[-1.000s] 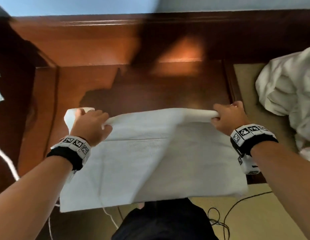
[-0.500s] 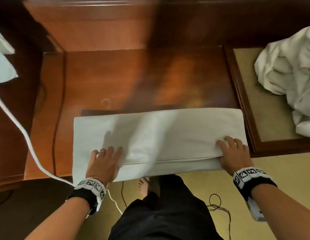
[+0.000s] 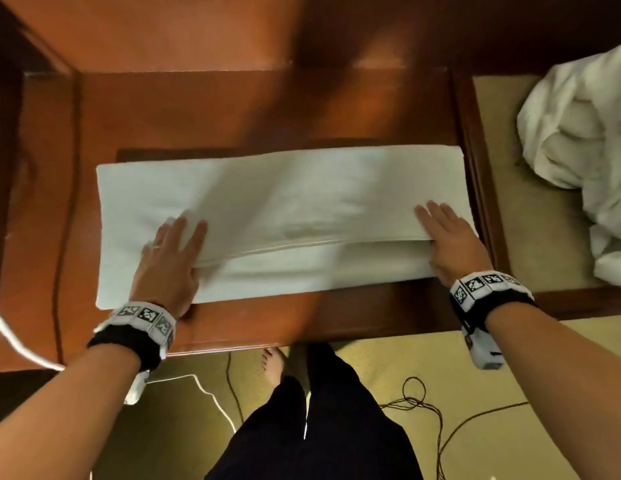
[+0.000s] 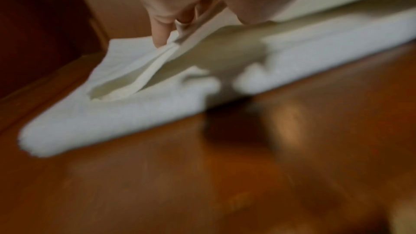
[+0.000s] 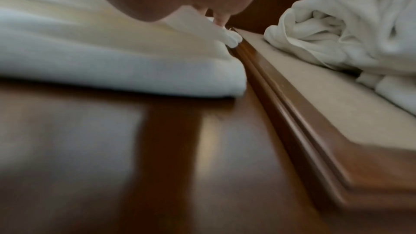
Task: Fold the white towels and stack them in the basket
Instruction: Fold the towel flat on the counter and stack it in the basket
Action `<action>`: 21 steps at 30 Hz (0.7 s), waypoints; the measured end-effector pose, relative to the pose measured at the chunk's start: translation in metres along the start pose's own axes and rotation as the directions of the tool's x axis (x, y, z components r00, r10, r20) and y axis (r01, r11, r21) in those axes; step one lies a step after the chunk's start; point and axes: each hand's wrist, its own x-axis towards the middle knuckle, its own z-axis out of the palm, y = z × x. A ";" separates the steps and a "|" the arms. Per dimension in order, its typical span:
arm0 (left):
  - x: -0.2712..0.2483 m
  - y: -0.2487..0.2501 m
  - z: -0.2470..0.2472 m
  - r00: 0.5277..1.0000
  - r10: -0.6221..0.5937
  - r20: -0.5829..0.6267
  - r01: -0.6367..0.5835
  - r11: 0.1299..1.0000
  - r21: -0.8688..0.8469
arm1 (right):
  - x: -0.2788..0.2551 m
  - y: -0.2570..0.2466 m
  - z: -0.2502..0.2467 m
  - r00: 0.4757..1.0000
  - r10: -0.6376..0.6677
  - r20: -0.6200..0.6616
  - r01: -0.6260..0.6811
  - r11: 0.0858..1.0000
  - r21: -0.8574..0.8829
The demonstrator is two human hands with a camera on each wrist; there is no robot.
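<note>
A white towel (image 3: pixel 285 202) lies folded into a long strip on the wooden desk (image 3: pixel 233 109). Its top layer's near edge stops short of the bottom layer. My left hand (image 3: pixel 170 247) lies on the left end, fingers straight on top and thumb tucked under the top layer. In the left wrist view that layer (image 4: pixel 171 56) rises to my left hand (image 4: pixel 162 29), pinched and opening a pocket. My right hand (image 3: pixel 447 237) holds the right end the same way, and the right wrist view shows it (image 5: pixel 220 19) at the towel's corner (image 5: pixel 229 38). No basket is in view.
A heap of unfolded white towels (image 3: pixel 579 150) sits on a beige padded surface (image 3: pixel 531 237) with a raised wooden frame, right of the desk. A white cord (image 3: pixel 18 341) and dark cables (image 3: pixel 423 403) trail on the carpet by my legs (image 3: pixel 319 410).
Both hands carried the towel's far edge toward me and laid it over the near part, halving the towel. Since then they have stayed at the near edge of the top layer.
</note>
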 end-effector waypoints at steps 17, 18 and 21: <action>-0.051 -0.018 0.025 0.987 -0.046 0.157 0.031 0.995 0.095 | -0.052 -0.003 0.025 0.999 -0.040 -0.028 0.034 0.983 -0.180; -0.051 -0.019 0.022 0.986 -0.057 0.154 0.042 0.994 0.098 | -0.047 -0.013 0.025 0.998 -0.061 -0.014 0.058 0.982 -0.179; -0.050 -0.024 0.009 0.983 -0.075 0.166 0.058 0.993 0.105 | -0.040 -0.030 0.029 0.992 -0.114 0.046 0.118 0.989 -0.093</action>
